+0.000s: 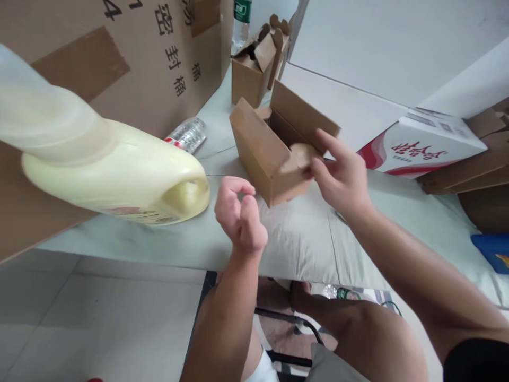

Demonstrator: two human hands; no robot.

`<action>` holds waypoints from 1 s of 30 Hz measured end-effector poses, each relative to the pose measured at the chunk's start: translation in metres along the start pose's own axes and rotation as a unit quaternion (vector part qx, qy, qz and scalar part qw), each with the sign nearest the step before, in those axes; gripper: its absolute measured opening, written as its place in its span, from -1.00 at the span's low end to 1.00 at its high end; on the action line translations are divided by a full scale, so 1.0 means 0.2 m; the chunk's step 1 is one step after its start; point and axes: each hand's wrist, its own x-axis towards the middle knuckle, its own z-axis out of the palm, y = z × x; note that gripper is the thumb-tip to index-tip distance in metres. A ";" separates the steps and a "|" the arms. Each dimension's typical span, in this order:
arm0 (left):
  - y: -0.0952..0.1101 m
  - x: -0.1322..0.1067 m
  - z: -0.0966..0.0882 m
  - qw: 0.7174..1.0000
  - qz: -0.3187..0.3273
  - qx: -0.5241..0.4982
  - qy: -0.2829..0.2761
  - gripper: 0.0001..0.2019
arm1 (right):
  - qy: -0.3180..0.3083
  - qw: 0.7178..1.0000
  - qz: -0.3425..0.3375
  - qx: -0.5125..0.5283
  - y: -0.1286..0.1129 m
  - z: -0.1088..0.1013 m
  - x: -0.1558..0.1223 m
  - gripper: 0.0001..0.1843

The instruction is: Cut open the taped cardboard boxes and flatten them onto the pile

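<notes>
A brown cardboard box [254, 151] stands tilted on the table, its long flap [304, 114] raised and its top open. My right hand [344, 172] is at the box's near right end, thumb and forefinger on the flaps there. My left hand [240, 215] hovers just left of the box's near corner, fingers curled and the forefinger bent to the thumb. Nothing shows between them. Left of this hand a large pale yellow jug with a handle [131, 170] looms close to the camera.
A big printed carton [151, 74] fills the left. Behind are smaller open boxes [248, 77], a green-labelled bottle [242, 24] and a crumpled clear bottle [191, 134]. White-and-red carton [421, 140] and a blue object [491, 252] lie right. Pale cloth covers the table [306, 244].
</notes>
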 end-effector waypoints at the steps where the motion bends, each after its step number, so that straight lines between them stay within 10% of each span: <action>1: -0.01 0.00 0.00 0.999 0.002 0.030 0.010 -0.86 | 0.018 1.000 0.012 0.015 -0.01 -0.09 -0.13 -0.51; 4: -0.06 -0.01 0.02 0.992 -0.044 0.121 -0.005 -0.86 | 0.080 0.996 0.017 0.045 -0.01 -0.31 -0.50 -0.61; 9: -0.12 -0.11 0.11 0.967 -0.134 0.108 -0.186 -0.61 | 0.167 0.966 -0.053 0.189 0.02 -0.45 -0.82 -0.73; 20: -0.15 -0.20 0.27 0.944 -0.025 0.148 -0.293 -0.79 | 0.139 0.989 -0.037 0.038 0.32 -0.48 -0.97 -0.75; 26: -0.14 -0.20 0.30 0.932 -0.045 0.166 -0.320 -0.75 | 0.116 0.980 -0.014 0.159 0.39 -0.41 -1.03 -0.69; 30: -0.13 -0.19 0.30 0.937 -0.082 0.161 -0.299 -0.79 | 0.187 0.936 0.126 0.270 0.42 -0.36 -1.03 -0.64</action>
